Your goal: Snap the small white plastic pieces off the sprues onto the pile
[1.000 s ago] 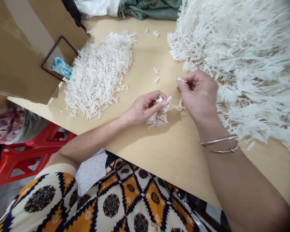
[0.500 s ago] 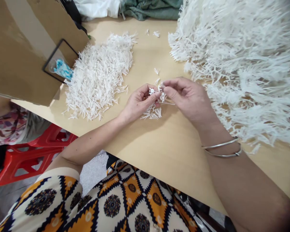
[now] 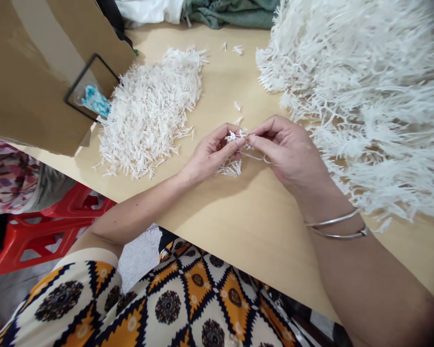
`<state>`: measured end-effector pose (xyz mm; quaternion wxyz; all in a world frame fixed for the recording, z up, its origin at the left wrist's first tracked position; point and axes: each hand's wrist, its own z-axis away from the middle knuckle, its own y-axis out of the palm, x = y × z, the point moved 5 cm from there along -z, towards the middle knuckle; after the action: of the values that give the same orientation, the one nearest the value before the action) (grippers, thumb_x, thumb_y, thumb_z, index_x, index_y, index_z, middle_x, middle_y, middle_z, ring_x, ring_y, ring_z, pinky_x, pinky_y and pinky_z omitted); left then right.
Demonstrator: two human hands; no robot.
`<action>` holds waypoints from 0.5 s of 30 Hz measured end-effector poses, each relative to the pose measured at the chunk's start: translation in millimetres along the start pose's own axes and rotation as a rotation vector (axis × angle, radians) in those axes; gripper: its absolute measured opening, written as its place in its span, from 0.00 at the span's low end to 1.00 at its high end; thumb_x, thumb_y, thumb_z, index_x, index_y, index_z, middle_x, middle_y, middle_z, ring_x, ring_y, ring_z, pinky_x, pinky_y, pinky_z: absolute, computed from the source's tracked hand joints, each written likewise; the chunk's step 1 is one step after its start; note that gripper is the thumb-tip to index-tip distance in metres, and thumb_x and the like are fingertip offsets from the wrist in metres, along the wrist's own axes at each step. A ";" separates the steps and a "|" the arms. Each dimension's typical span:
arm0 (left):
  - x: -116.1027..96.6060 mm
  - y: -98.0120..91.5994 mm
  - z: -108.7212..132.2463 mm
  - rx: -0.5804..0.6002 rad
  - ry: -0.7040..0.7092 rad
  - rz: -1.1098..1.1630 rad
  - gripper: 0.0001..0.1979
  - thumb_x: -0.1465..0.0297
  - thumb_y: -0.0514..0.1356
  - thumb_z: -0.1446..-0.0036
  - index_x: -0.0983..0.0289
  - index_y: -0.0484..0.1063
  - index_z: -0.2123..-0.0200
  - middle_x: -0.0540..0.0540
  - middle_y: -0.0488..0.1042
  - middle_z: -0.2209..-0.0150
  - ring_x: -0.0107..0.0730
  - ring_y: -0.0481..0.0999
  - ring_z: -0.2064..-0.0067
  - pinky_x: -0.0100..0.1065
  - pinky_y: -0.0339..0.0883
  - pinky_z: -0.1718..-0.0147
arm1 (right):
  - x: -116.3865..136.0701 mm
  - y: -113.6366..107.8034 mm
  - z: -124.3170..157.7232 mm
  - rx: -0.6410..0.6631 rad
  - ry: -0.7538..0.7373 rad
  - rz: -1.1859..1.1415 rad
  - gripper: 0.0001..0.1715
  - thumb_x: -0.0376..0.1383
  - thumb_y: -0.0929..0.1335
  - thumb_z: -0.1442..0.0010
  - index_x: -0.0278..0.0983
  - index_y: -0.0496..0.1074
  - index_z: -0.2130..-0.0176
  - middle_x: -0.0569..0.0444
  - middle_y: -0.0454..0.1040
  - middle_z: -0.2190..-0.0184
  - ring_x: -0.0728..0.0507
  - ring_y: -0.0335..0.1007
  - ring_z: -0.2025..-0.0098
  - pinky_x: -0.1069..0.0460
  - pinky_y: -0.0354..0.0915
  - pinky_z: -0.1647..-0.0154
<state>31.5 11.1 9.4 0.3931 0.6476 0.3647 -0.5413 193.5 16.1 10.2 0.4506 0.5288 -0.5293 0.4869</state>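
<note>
Tan table [image 3: 238, 212], cardboard box [image 3: 25, 86] beside white heap [image 3: 152, 111], left hand [image 3: 213, 152] pinching tufts [image 3: 232, 168]

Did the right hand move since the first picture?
Yes. Against the big white pile, the right hand has moved left, farther from the pile and closer to the left hand.

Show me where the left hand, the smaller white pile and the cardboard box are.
Left hand [image 3: 209, 158], head view: near thumb's base.
Smaller white pile [image 3: 154, 113], head view: its middle.
Cardboard box [image 3: 43, 86], head view: broad side.
</note>
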 end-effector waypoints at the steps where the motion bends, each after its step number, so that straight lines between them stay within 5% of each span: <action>1: 0.0 0.8 0.1 0.015 0.010 -0.009 0.22 0.50 0.70 0.39 0.61 0.72 0.57 0.47 0.74 0.65 0.19 0.74 0.68 0.25 0.68 0.68 | -1.2 0.2 -0.3 -0.013 -0.003 0.015 0.11 0.38 0.78 0.43 0.42 0.72 0.67 0.59 0.75 0.69 0.47 0.72 0.65 0.47 0.74 0.56; 10: -2.7 0.4 4.1 -0.036 -0.064 -0.040 0.20 0.50 0.68 0.37 0.59 0.71 0.57 0.47 0.74 0.70 0.22 0.72 0.70 0.27 0.67 0.69 | -26.5 -13.8 -9.1 -0.189 -0.070 0.058 0.11 0.48 0.71 0.32 0.47 0.70 0.55 0.56 0.77 0.65 0.43 0.80 0.62 0.43 0.78 0.57; 15: -0.3 -2.1 1.4 -0.106 -0.097 0.022 0.19 0.52 0.69 0.37 0.59 0.69 0.60 0.46 0.74 0.70 0.21 0.74 0.69 0.26 0.70 0.68 | -13.5 -10.6 -5.2 -0.122 -0.160 0.120 0.16 0.47 0.73 0.34 0.49 0.73 0.48 0.54 0.79 0.44 0.41 0.79 0.43 0.39 0.74 0.36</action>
<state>29.0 10.7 9.3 0.4503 0.6028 0.3662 -0.5475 204.3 23.3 -2.2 0.4084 0.5049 -0.6228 0.4362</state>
